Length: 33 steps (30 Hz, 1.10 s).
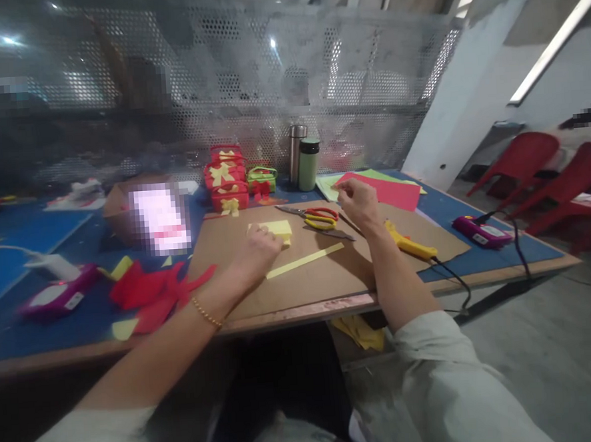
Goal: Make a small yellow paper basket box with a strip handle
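We saw the left hand (257, 250) near the middle of the frame, fingers curled narrow against a small yellow box (282, 230); fingertips were hidden, so we could not tell whether it gripped. The box sat at frame center on a brown cardboard sheet (300, 297). We had the right hand (360, 200) just right of center, raised, thumb and fingers drawn close together; we could not tell if it pinched anything.

We noted a yellow strip (305, 260) lying slantwise below the box, and scissors (320, 216) with red and yellow handles between the hands. A yellow glue gun (411, 244) lay right of the right forearm, a red sheet (396, 191) behind that hand.

Upper middle, we logged stacked red boxes (228, 175) with yellow bows, a green box (263, 177) beside them, then a steel flask (294, 156) and a green bottle (309, 168), close together. Lower left: red scraps (147, 290) on the blue table (84, 330), near a blurred purple power strip (54, 299). We marked red chairs (526, 157) at the right edge.
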Motion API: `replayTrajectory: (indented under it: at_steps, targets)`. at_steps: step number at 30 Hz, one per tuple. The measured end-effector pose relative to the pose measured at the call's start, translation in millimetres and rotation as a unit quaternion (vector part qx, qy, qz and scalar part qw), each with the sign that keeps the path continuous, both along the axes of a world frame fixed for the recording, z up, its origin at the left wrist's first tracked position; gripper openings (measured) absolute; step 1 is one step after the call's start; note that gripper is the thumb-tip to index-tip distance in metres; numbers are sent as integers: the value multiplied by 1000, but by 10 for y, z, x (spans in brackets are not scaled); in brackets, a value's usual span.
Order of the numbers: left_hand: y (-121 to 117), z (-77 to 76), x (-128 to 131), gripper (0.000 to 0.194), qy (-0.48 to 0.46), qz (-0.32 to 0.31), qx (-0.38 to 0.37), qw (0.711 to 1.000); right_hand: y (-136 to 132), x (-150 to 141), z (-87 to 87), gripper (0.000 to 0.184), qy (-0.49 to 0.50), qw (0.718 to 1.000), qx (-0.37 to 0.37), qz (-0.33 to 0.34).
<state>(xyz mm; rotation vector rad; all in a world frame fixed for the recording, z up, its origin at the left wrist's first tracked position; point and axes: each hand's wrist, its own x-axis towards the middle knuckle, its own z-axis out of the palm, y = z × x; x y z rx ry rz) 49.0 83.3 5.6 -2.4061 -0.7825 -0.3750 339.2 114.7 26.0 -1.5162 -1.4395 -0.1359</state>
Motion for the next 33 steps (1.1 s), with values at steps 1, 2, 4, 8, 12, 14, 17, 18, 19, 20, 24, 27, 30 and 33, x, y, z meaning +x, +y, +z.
replayTrajectory:
  at_steps: [1, 2, 4, 8, 12, 14, 17, 18, 19, 20, 24, 27, 30, 33]
  targets:
    - [2, -8, -26, 30, -1, 1, 2, 1000, 3, -18, -8, 25, -12, 1000, -2, 5]
    - [4, -16, -50, 30, -4, 3, -1, 1000, 6, -37, -18, 25, -21, 1000, -4, 10]
    - [4, -25, -89, 29, -16, 4, -24, 1000, 10, -73, -36, 25, -31, 999, -8, 19]
    - [-8, -8, -116, 24, -41, 18, -104, 994, -2, -124, -50, 24, -42, 998, -26, 37]
    - [-26, 47, -73, 21, -46, 38, -132, 989, -30, -169, -44, 22, -67, 993, -51, 77]
    - [-29, 71, -42, 20, -58, 46, -135, 988, -42, -195, -42, 22, -72, 991, -59, 97]
    - [-26, 86, -13, 23, -57, 64, -147, 985, -56, -232, -44, 22, -62, 988, -73, 119]
    - [-25, 85, -9, 24, -54, 67, -151, 985, -60, -243, -45, 22, -58, 988, -75, 124]
    - [-24, 83, -8, 25, -52, 67, -154, 984, -64, -253, -47, 22, -53, 988, -77, 127]
    - [-25, 80, -9, 25, -52, 64, -155, 984, -68, -262, -48, 22, -50, 987, -77, 129]
    - [-44, 73, -14, 22, -54, 45, -149, 986, -73, -288, -57, 23, -41, 987, -79, 135]
    - [-62, 79, -4, 21, -48, 42, -146, 987, -59, -282, -62, 23, -45, 987, -76, 137]
    - [-71, 93, 13, 22, -42, 45, -147, 987, -47, -253, -61, 23, -49, 988, -70, 132]
    - [-70, 99, 26, 21, -38, 49, -158, 986, -46, -226, -60, 21, -54, 987, -61, 135]
